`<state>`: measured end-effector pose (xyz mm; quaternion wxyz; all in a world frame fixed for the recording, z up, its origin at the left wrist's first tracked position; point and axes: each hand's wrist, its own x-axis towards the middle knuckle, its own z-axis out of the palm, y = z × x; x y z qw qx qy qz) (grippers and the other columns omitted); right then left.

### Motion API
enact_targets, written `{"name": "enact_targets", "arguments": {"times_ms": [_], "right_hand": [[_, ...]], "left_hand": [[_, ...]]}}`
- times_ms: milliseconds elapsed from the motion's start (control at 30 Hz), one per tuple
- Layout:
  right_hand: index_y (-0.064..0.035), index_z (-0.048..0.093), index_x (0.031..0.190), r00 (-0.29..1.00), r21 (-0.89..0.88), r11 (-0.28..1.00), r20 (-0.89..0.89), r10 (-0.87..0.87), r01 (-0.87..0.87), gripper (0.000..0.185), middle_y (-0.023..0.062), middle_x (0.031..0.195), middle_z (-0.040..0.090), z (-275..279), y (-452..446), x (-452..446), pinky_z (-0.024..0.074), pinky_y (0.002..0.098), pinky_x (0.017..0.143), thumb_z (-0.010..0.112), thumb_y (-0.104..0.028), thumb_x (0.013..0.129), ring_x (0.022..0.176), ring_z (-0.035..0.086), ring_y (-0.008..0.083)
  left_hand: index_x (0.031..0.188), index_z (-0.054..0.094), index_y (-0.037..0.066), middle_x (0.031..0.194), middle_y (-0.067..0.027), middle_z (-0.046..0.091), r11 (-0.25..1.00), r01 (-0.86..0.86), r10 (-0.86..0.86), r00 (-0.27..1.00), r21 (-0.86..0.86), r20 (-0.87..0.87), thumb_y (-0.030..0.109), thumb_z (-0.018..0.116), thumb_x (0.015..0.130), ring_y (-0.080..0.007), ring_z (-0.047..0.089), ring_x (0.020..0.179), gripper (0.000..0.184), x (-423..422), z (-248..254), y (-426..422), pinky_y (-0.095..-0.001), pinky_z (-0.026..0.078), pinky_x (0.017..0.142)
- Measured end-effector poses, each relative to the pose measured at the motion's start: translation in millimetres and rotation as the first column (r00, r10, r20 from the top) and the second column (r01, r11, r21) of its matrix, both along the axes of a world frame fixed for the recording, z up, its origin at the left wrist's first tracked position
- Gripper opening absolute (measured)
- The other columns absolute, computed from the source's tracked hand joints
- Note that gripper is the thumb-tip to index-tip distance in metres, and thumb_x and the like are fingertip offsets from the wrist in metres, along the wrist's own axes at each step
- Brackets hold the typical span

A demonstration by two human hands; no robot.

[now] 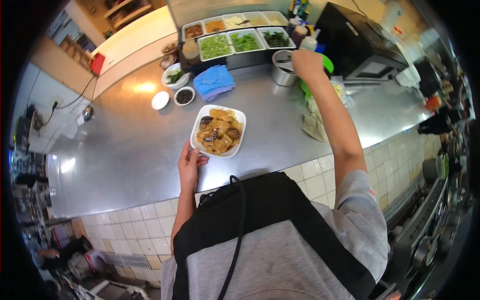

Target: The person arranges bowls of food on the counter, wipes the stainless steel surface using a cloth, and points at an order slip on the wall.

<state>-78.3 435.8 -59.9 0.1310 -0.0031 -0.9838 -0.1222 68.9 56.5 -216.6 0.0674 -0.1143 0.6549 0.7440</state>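
Observation:
A white square dish (241, 118) with browned, sauced food (219, 131) stands on the steel counter (125, 165). My left hand (191, 162) is at the dish's lower left edge, its fingers apart and touching the rim. Out at the back right, my right hand (308, 64) is closed over the right rim of a steel pot (284, 77) that holds utensils. What its fingers grip is hidden under the hand.
Behind the dish lie a folded blue cloth (214, 81), a bowl of dark sauce (184, 96), a bowl of greens (175, 76) and a white saucer (160, 100). Trays of chopped toppings (216, 47) line the back. A crumpled cloth (314, 125) and a black appliance (355, 45) are right.

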Motion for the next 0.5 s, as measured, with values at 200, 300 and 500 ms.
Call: {"name": "enact_targets", "arguments": {"times_ms": [200, 300, 500], "right_hand": [[-0.0072, 0.065, 0.079, 0.976, -0.125, 0.981, -0.177, 0.125, -0.148, 0.013, 0.0146, 0.081, 0.064, -2, 8, 63, 0.0508, 0.0440, 0.059, 0.055, -0.015, 0.077, 0.072, 0.065, 0.0315], [-0.0044, 0.064, 0.068, 0.997, -0.258, 0.966, 0.076, 0.026, -0.006, 0.018, 0.0164, 0.071, 0.065, -35, 24, 115, 0.0512, 0.0431, 0.054, 0.053, -0.016, 0.077, 0.065, 0.065, 0.0318], [-0.0057, 0.065, 0.084, 0.994, -0.426, 0.901, 0.102, -0.044, 0.083, 0.017, 0.0158, 0.082, 0.063, -127, 41, 174, 0.0524, 0.0431, 0.062, 0.053, -0.017, 0.079, 0.075, 0.066, 0.0325]], "left_hand": [[0.136, 0.041, 0.004, 0.083, -0.0049, 0.060, 0.998, 0.043, -0.041, 0.998, -0.055, 0.049, 0.014, 0.053, 0.092, -0.0136, 0.062, 0.066, 0.046, -5, 0, -6, -0.0244, 0.051, 0.058], [0.133, 0.045, 0.003, 0.088, -0.0057, 0.062, 0.999, 0.029, -0.028, 0.999, -0.033, 0.023, 0.012, 0.053, 0.091, -0.0135, 0.061, 0.062, 0.044, -5, 7, -1, -0.0247, 0.051, 0.056], [0.131, 0.046, 0.003, 0.085, -0.0062, 0.063, 0.995, 0.095, -0.094, 0.993, -0.007, 0.070, 0.012, 0.051, 0.092, -0.0128, 0.061, 0.063, 0.040, -21, 12, 11, -0.0239, 0.052, 0.057]]}}
